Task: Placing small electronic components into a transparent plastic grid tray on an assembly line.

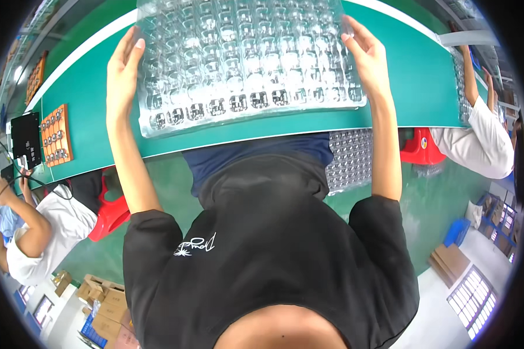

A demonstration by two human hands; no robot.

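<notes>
Between my hands is a large clear plastic blister tray (pixel 244 64) with rows of moulded pockets. Small dark metallic parts (pixel 239 103) show in several pockets of its nearest row; glare hides what the farther pockets hold. My left hand (pixel 125 64) grips the tray's left edge, its thumb over the rim. At the opposite edge, my right hand (pixel 367 55) pinches the plastic between thumb and fingers. The tray is over the green work table (pixel 81 75), and I cannot tell whether it rests on it.
An orange board (pixel 56 136) with small metal parts lies at the left, beside a black box (pixel 25 138). Another filled tray (pixel 350 160) is below the table edge by my right side. Co-workers in white sit on red stools (pixel 422 146) at both sides.
</notes>
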